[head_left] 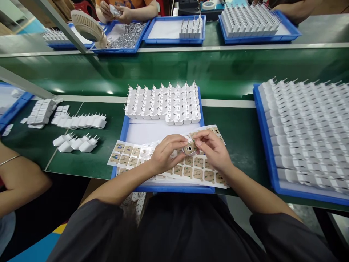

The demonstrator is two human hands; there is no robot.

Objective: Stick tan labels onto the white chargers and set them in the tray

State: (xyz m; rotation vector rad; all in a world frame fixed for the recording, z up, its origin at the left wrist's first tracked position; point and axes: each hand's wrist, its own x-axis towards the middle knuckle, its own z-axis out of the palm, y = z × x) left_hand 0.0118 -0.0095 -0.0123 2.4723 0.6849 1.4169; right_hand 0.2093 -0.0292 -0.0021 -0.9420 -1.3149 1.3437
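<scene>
- Both hands meet at one white wall charger (pixel 189 148), held between them; it sits off the left hand's fingertips and just left of the right hand's.
- Left hand (pixel 167 152): fingers curled and thumb brought up from below, closed on the charger's left side.
- Right hand (pixel 214 148): thumb and forefinger pinched together at its right edge, other fingers loosely bent.
- Its tan face with port openings tilts up between the hands; the pins are hidden, so its long axis cannot be told. Neither hand is clearly nearer.
- Under the hands lie sticker sheets (pixel 198 174), across a blue tray (pixel 177 189) on the green bench (pixel 236 133).
- Beyond the hands, rows of chargers (pixel 163 103) stand pins up.
</scene>
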